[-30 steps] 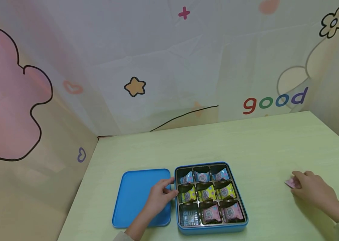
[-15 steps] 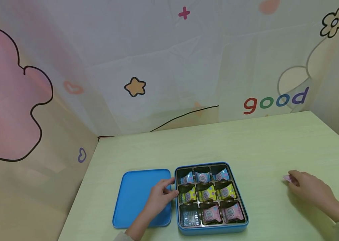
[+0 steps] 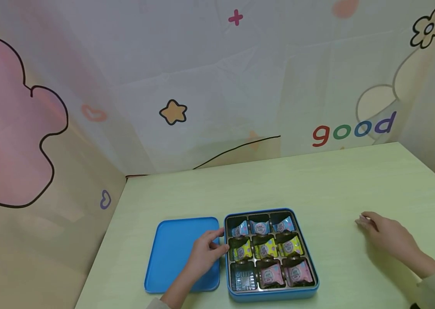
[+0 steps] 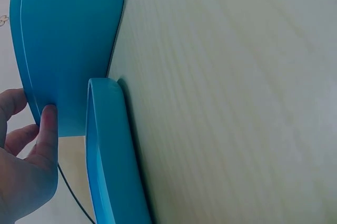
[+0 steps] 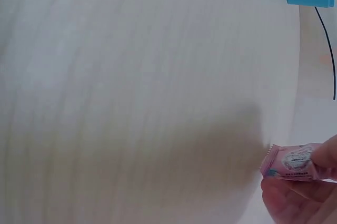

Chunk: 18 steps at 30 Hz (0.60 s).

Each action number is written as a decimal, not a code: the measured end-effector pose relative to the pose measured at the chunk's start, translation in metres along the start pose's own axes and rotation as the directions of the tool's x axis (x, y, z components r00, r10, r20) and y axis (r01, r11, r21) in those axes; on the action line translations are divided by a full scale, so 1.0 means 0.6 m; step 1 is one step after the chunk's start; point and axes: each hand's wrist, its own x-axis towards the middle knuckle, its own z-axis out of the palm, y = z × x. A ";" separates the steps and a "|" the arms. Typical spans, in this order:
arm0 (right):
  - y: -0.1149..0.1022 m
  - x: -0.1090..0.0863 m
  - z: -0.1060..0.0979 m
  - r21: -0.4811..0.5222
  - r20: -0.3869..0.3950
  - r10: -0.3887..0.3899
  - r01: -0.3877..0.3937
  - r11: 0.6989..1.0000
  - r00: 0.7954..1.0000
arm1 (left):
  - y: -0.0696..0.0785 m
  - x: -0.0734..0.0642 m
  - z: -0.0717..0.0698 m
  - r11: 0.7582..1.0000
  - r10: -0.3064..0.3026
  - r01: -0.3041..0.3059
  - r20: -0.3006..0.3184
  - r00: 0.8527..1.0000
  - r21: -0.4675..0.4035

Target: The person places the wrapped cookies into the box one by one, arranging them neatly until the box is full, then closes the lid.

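My right hand (image 3: 391, 236) pinches a pink-wrapped candy (image 5: 292, 162) between thumb and fingers, above the table to the right of an open blue tin (image 3: 273, 295). The tin is divided into compartments: blue candies (image 3: 260, 227) in the back row, yellow candies (image 3: 265, 248) in the middle, and two pink candies (image 3: 271, 274) in front. The front-left compartment (image 3: 244, 278) holds no candy; its patterned bottom shows. My left hand (image 3: 203, 253) rests its fingertips against the tin's left side, one finger on the outer wall in the left wrist view.
A flat blue lid (image 3: 180, 249) lies on the pale green table (image 3: 341, 184), just left of the tin and partly under my left forearm. A printed cloth backdrop (image 3: 217, 86) stands behind the table and along its sides.
My right hand has lifted the pink candy and moved left with it, toward the tin. The left hand, tin and lid have stayed put.
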 end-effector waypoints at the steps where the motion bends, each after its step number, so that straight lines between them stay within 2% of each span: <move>1: 0.000 0.001 0.001 0.004 -0.009 -0.001 0.001 1.000 1.000 | 0.000 0.000 0.000 1.000 -0.001 0.001 0.001 1.000 0.000; 7: 0.001 0.005 0.004 0.079 -0.010 0.037 -0.036 0.996 0.999 | 0.002 -0.002 -0.001 1.000 0.003 -0.003 0.005 1.000 -0.005; 11: 0.005 0.006 -0.001 0.142 0.036 0.081 -0.086 0.986 0.996 | 0.003 -0.002 -0.001 1.000 0.003 -0.003 0.007 1.000 -0.003; 15: 0.012 0.009 -0.005 0.121 0.084 0.106 -0.116 0.986 0.991 | 0.001 -0.001 0.000 1.000 0.002 -0.002 0.006 1.000 0.005; 18: 0.015 0.010 -0.004 0.085 0.095 0.089 -0.097 0.992 0.991 | 0.001 -0.001 0.000 1.000 0.003 -0.003 0.002 1.000 0.009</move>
